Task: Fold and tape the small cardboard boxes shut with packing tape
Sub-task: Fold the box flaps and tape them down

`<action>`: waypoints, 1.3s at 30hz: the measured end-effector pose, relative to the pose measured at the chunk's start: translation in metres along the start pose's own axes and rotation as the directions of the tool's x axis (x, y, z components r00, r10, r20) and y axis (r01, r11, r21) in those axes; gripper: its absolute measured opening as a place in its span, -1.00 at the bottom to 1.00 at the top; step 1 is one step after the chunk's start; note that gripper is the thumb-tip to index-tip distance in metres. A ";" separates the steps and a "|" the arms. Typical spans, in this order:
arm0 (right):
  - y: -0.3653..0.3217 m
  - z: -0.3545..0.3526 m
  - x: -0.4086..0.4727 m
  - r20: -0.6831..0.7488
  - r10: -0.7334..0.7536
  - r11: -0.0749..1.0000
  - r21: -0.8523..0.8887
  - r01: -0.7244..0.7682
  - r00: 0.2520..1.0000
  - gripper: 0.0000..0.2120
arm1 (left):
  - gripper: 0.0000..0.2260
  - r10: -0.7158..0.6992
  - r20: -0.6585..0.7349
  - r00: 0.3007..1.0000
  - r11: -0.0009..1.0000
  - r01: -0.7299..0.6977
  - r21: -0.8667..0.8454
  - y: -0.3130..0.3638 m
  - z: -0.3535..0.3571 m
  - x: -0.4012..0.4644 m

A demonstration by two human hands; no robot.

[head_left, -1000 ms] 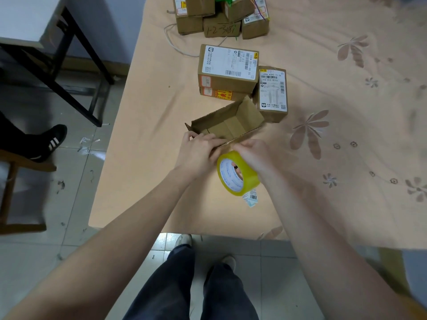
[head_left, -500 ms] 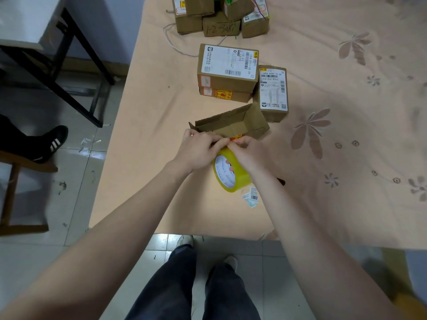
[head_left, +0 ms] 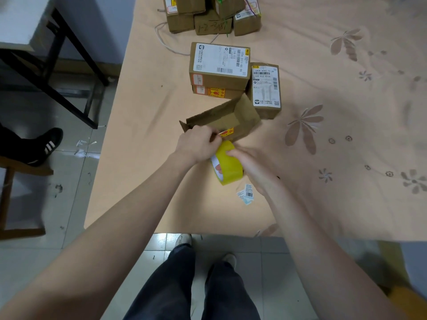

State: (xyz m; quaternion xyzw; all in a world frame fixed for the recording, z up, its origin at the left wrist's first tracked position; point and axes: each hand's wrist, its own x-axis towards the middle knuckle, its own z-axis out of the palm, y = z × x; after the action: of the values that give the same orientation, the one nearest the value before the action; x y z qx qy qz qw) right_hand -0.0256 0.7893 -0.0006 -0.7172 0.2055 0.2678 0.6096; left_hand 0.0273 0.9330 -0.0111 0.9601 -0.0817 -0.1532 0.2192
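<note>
**Tape end drawn toward the open box**

Just left of centre frame, the left hand point(head_left: 196, 144) has its grip pinched together on what looks like the free end of the tape, thumb and forefinger meeting right at the near wall of the open box point(head_left: 227, 120). Directly below and to the right, the right hand point(head_left: 253, 163) is clamped around the yellow tape roll point(head_left: 227, 163), fingers over its outer face, holding it on edge close behind the box. Holding the roll back while the other hand pulls forward would keep the strip taut, so this reads as the start of laying tape onto the carton.

That box lies at centre frame on the peach flowered cloth covering the surface point(head_left: 143, 172), its mouth open upward and its flaps still standing; I see nothing inside it, though the near corner is hidden by the left hand. A red-and-yellow sticker shows on its near wall. It is not yet folded shut.

Above it, touching or nearly so, sit a two-high stack of labelled boxes point(head_left: 219, 65) and a smaller closed box point(head_left: 265, 88) to its right. A further cluster of cartons point(head_left: 211, 17) sits at the top edge. A loose barcode label point(head_left: 246, 195) lies below the roll.
</note>
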 end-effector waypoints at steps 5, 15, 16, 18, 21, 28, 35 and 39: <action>0.006 0.004 -0.005 -0.033 -0.127 0.992 -0.029 0.126 0.991 -0.76 | -0.73 0.012 0.022 1.000 1.000 -0.012 -0.004 0.001 -0.001 0.004; -0.006 0.027 -0.002 -0.175 -0.164 0.976 -0.174 0.134 0.971 -0.60 | -0.78 0.053 -0.158 0.986 0.998 -0.046 0.048 0.003 0.002 -0.008; -0.007 0.027 0.000 -0.179 -0.138 0.978 -0.178 0.106 0.974 -0.60 | -0.79 0.058 -0.185 0.981 0.998 -0.055 0.019 0.003 0.002 -0.009; -0.007 0.027 0.004 -0.175 -0.109 0.977 -0.200 0.073 0.979 -0.60 | -0.79 0.081 -0.221 0.972 0.995 -0.092 -0.042 0.001 0.002 -0.011; -0.009 0.028 0.005 -0.167 -0.093 0.976 -0.208 0.057 0.981 -0.60 | -0.81 0.135 -0.196 0.971 0.984 -0.154 -0.089 -0.003 0.002 -0.012; -0.009 0.026 0.005 -0.137 -0.063 0.987 -0.158 0.041 0.989 -0.64 | -0.82 0.169 -0.084 0.982 0.984 -0.174 -0.046 -0.009 -0.002 -0.006; -0.009 0.023 0.006 -0.065 -0.055 0.996 -0.074 0.050 0.996 -0.58 | -0.89 0.159 -0.148 0.976 0.987 -0.157 0.022 0.000 -0.006 0.001; -0.006 0.014 0.006 0.003 0.007 1.000 0.026 -0.007 1.000 -0.80 | -0.85 0.182 -0.008 0.983 0.983 -0.182 0.011 -0.003 -0.007 0.005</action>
State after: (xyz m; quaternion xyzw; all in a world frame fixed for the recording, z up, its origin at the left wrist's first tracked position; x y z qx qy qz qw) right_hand -0.0193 0.8045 -0.0015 -0.7082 0.2106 0.2682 0.6182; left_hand 0.0350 0.9376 -0.0078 0.9504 -0.1691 -0.1280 0.2276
